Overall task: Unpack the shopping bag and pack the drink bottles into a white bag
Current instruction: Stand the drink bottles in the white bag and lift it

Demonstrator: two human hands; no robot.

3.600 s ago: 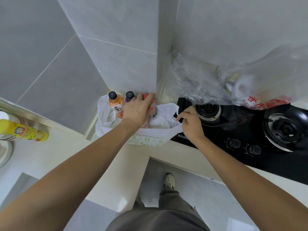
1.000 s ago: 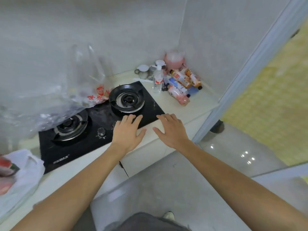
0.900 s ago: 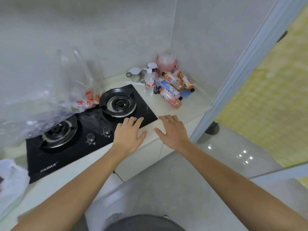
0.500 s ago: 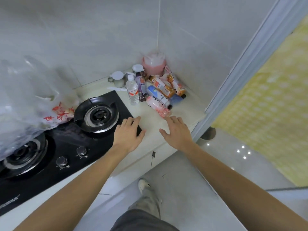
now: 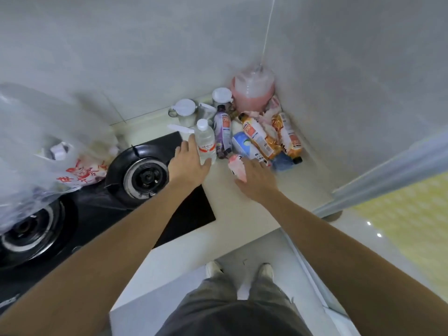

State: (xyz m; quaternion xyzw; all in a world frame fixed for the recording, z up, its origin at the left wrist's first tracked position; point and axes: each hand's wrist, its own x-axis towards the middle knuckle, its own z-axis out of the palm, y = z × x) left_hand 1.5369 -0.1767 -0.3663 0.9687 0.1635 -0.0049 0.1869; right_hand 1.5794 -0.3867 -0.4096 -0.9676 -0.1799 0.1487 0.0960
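Observation:
Several drink bottles lie and stand in the counter's far corner. A clear water bottle [image 5: 206,139] stands upright; my left hand [image 5: 188,163] reaches it with straight fingers, thumb at its base. A pink bottle [image 5: 237,167] lies on the counter, and my right hand [image 5: 257,179] is over its near end, fingers spread. Behind them are a purple bottle [image 5: 223,132], a blue bottle [image 5: 244,145] and two orange bottles [image 5: 258,135] [image 5: 288,135]. No white bag is in sight.
A black gas hob [image 5: 101,197] with two burners fills the counter's left. A clear plastic shopping bag [image 5: 46,141] with red print sits over the left burner. White-lidded jars [image 5: 185,112] and a pink jug [image 5: 253,89] stand at the wall. A door frame [image 5: 388,175] bounds the right.
I have turned and stepped right, away from the white bag. Both hands have moved forward across the counter to the bottle pile, left to the water bottle, right onto the pink bottle.

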